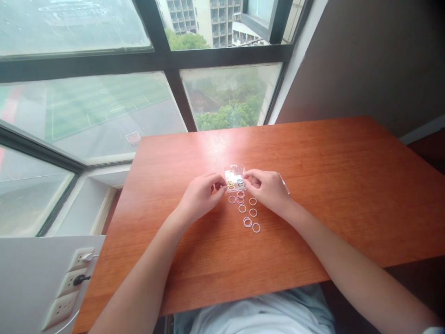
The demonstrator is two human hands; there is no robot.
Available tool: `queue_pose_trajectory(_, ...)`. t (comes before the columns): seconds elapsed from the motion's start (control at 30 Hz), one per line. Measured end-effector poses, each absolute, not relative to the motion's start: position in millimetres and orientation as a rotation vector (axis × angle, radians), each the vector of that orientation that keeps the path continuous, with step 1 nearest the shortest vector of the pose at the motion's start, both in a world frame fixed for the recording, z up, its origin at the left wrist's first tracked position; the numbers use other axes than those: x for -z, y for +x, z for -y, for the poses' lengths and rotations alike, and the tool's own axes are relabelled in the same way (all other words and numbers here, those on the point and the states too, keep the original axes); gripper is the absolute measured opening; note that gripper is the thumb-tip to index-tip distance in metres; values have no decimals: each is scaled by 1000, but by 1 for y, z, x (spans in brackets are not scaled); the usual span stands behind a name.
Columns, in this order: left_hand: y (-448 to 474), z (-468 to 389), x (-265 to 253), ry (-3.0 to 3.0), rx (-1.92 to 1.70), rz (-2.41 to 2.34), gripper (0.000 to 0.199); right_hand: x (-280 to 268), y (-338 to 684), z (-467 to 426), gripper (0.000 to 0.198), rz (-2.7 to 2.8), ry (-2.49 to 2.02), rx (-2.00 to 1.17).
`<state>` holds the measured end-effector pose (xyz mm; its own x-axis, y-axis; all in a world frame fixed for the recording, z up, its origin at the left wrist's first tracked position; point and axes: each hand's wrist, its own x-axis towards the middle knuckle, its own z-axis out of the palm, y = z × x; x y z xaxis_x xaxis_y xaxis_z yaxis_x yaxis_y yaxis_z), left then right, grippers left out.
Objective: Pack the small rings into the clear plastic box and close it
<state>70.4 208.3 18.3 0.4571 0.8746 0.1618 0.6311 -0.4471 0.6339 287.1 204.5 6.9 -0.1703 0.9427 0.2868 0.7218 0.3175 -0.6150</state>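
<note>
A small clear plastic box [235, 170] with its lid tipped back lies between my two hands. Yellow rings [231, 184] sit in its left part, and pale blue rings [240, 183] in its right part. My left hand [203, 195] has thumb and fingers closed at the box's left edge. At the right edge, the thumb and forefinger of my right hand [268, 189] are pinched together; what is between them is too small to make out. Several pale pink and lilac rings [256, 228] lie loose on the table in front of the box, some overlapping.
The brown wooden table [347, 185] reaches far to the right. A white-edged flat object [284, 184] is partly hidden behind my right hand. Windows [231, 95] border the table's far side. Wall sockets [71, 280] with plugs and a cable are at the lower left.
</note>
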Motion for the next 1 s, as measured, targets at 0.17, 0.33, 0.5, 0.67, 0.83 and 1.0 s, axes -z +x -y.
queue_pose_trajectory(0.17, 72, -206, -21, 2220, -596, -1243, 10, -3, 289, -205, 9, 1953, -1502, -439)
queue_pose_trajectory(0.33, 74, -203, -25, 2242, -516, -1206, 11, -6, 298, -204, 9, 1946, -1518, -473)
queue_pose_trajectory(0.5, 76, -200, -24, 2292, -423, -1190, 10, -12, 307, -202, 11, 2003, -1520, -546)
queue_pose_trajectory(0.67, 77, -199, -22, 2324, -358, -1155, 10, -19, 315, -200, 11, 2156, -1505, -612)
queue_pose_trajectory(0.83, 77, -200, -23, 2334, -354, -1129, 10, -24, 317, -196, 14, 2311, -1450, -668)
queue_pose_trajectory(1.0, 78, -198, -24, 2363, -335, -1087, 12, -25, 318, -194, 11, 2401, -1453, -678)
